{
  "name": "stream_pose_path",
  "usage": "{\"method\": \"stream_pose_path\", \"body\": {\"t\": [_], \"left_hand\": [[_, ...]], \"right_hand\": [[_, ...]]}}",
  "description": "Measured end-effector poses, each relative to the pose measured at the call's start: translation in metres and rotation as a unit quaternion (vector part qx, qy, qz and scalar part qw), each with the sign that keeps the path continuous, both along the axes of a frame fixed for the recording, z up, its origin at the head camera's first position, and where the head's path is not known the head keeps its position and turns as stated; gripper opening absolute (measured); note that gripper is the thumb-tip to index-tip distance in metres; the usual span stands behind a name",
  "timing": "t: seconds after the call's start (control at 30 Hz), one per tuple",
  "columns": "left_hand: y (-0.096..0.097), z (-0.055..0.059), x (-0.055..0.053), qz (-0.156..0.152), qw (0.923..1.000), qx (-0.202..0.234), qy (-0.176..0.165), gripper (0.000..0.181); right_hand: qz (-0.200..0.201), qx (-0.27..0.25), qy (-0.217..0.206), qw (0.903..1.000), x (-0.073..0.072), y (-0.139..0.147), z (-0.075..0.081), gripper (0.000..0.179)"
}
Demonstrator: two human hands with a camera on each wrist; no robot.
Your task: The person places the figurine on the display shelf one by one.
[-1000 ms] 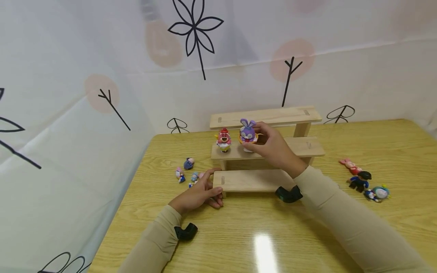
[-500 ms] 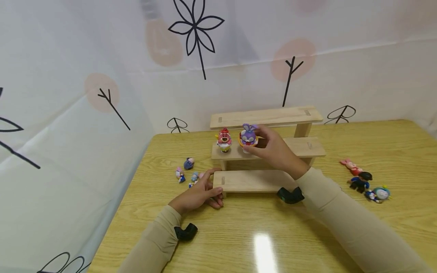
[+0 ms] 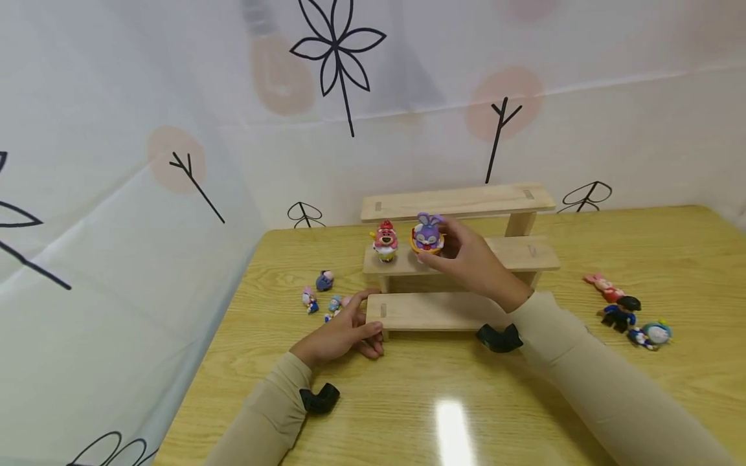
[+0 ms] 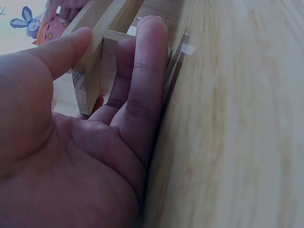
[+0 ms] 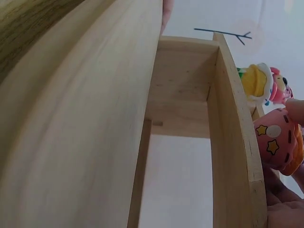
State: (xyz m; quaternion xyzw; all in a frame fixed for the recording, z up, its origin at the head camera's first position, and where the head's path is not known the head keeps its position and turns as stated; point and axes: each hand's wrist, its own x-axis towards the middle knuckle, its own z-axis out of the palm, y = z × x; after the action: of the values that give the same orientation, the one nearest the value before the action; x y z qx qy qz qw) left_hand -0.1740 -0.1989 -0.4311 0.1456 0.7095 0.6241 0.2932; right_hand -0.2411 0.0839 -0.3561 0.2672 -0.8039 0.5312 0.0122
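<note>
In the head view my right hand pinches a purple rabbit figurine between thumb and fingers, right at the middle step of a wooden three-step display stand. The figurine's pink base with yellow stars shows in the right wrist view, at the step's edge. A pink bear figurine in a yellow and white cup stands just left of it on the same step. My left hand holds the left end of the bottom step, thumb on the board's edge and other fingers curled below and beside it.
Several small figurines lie on the wooden table, left of the stand. To the right lie a pink rabbit figure, a dark-capped figure and a teal-and-white one. A patterned white cloth hangs behind.
My right hand has lowered the rabbit figurine a little toward the middle step, slightly to the right. My left hand keeps its hold on the stand's bottom step.
</note>
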Motion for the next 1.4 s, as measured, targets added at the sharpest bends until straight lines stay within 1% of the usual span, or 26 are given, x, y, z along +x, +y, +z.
{"method": "stream_pose_path", "body": {"t": [0.13,0.23,0.33,0.4,0.5,0.6,0.77,0.9,1.0,1.07,1.2,1.3,1.4], "left_hand": [[0.003,0.0,0.0,0.001,1.0,0.002,-0.001,0.069],[0.004,0.001,0.0,-0.002,1.0,0.003,-0.001,0.069],[0.005,0.001,0.0,-0.005,1.0,0.001,-0.002,0.069],[0.005,0.0,0.0,-0.003,1.0,-0.001,-0.001,0.068],[0.004,0.001,0.001,0.004,1.0,-0.005,-0.002,0.067],[0.003,0.001,0.001,0.008,0.9999,-0.007,-0.005,0.066],[0.002,0.003,0.0,0.003,0.9999,-0.011,0.001,0.067],[0.0,0.004,0.001,0.002,0.9998,-0.018,0.01,0.067],[-0.002,0.004,0.001,0.003,0.9998,-0.02,0.008,0.067],[-0.002,0.002,0.002,0.001,0.9998,-0.021,0.007,0.067],[-0.003,0.001,0.002,0.009,0.9996,-0.026,0.005,0.066],[-0.002,0.002,0.003,0.014,0.9995,-0.027,0.004,0.065],[0.0,0.002,0.003,0.009,0.9997,-0.023,0.004,0.066]], "right_hand": [[0.0,-0.018,0.001,0.9998,0.003,0.006,0.0,0.062],[0.008,-0.055,-0.007,0.9985,0.007,0.011,-0.001,0.063],[0.008,-0.091,-0.008,0.9958,0.012,0.018,-0.003,0.06],[-0.006,-0.099,0.003,0.9951,0.017,0.021,-0.003,0.056],[-0.042,-0.09,0.03,0.9946,0.024,0.024,-0.004,0.049],[-0.077,-0.087,0.058,0.9915,0.033,0.027,-0.004,0.046],[-0.105,-0.103,0.104,0.9836,0.047,0.038,-0.004,0.037],[-0.132,-0.091,0.141,0.977,0.054,0.05,-0.006,0.033],[-0.148,-0.074,0.158,0.9734,0.058,0.059,-0.008,0.033],[-0.155,-0.062,0.164,0.9723,0.061,0.066,-0.009,0.033],[-0.16,-0.039,0.169,0.9718,0.067,0.081,-0.009,0.031],[-0.166,-0.028,0.18,0.9692,0.071,0.093,-0.008,0.027],[-0.183,-0.013,0.186,0.9653,0.074,0.108,-0.008,0.021]]}}
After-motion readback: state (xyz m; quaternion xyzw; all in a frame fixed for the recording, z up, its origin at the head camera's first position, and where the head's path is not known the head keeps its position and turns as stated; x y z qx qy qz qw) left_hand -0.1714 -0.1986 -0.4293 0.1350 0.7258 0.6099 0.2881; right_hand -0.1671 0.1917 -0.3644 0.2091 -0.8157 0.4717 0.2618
